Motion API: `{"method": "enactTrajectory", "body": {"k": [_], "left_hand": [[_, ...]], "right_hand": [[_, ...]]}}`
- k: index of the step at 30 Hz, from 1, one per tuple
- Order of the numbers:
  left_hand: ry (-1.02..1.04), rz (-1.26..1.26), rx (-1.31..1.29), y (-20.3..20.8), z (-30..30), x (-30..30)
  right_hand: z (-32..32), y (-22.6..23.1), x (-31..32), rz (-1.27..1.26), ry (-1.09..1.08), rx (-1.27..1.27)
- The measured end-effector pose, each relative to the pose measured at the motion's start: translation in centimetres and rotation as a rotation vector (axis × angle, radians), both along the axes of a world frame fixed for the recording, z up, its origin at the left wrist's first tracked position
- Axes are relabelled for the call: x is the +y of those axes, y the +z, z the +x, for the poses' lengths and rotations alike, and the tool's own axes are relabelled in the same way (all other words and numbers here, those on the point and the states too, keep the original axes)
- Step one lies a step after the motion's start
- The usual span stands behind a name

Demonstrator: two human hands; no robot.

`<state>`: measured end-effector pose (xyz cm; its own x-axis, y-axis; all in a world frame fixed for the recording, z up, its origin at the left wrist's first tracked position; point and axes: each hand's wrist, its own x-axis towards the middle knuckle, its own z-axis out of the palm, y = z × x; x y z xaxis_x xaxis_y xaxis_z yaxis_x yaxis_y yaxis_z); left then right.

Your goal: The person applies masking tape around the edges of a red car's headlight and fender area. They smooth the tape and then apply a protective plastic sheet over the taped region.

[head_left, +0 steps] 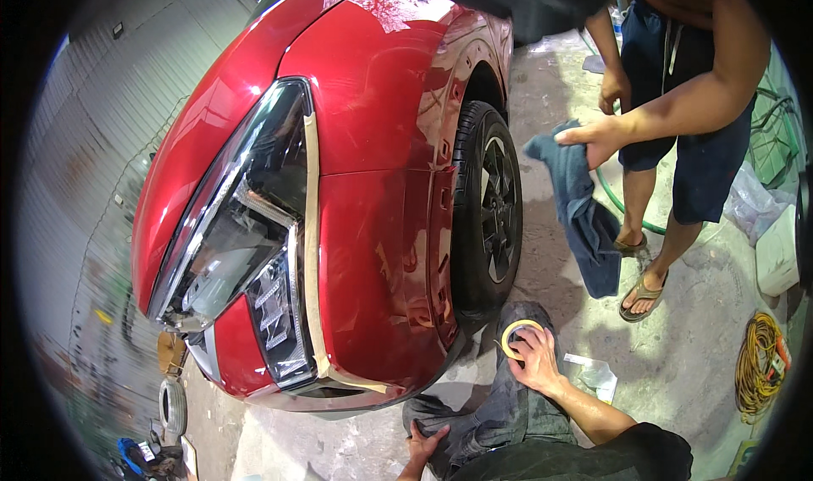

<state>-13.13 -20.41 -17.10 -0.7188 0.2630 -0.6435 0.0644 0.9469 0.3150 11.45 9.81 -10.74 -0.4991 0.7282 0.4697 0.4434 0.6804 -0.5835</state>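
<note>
My right hand (535, 364) is closed on a roll of masking tape (511, 330), which rests against my right knee. My left hand (422, 447) lies on my left knee with its fingers spread, holding nothing. In front of me stands the front corner of a red car (364, 252). A strip of masking tape (312, 227) runs down the edge of its headlight (246, 235). It turns at the lower corner and goes along the lower edge of the red panel.
A co-worker's hand (593, 138) at the right holds a dark blue cloth (584, 218). A clear plastic piece (600, 378) lies beside my right forearm. Further right are a coiled yellow cable (756, 367) and a white container (777, 257). A dark object (533, 2) blocks the top.
</note>
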Motion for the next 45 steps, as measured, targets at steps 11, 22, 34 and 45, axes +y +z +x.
{"method": "enactTrajectory", "body": {"k": [11,22,34,45], "left_hand": [[0.014,-0.027,0.004,-1.1,-1.2,0.3],[0.019,0.005,0.042,-2.6,-1.9,0.1],[-0.064,-0.014,0.13,-4.5,-3.2,0.2],[-0.024,0.062,0.12,-4.3,-2.9,0.5]], "right_hand": [[0.0,0.7,-0.4,-0.009,0.025,-0.003],[0.4,1.2,-3.0,-0.062,-0.016,-0.047],[0.5,0.9,-3.2,-0.074,-0.019,-0.078],[8.5,-6.9,-6.3,-0.547,-0.191,0.13]]}}
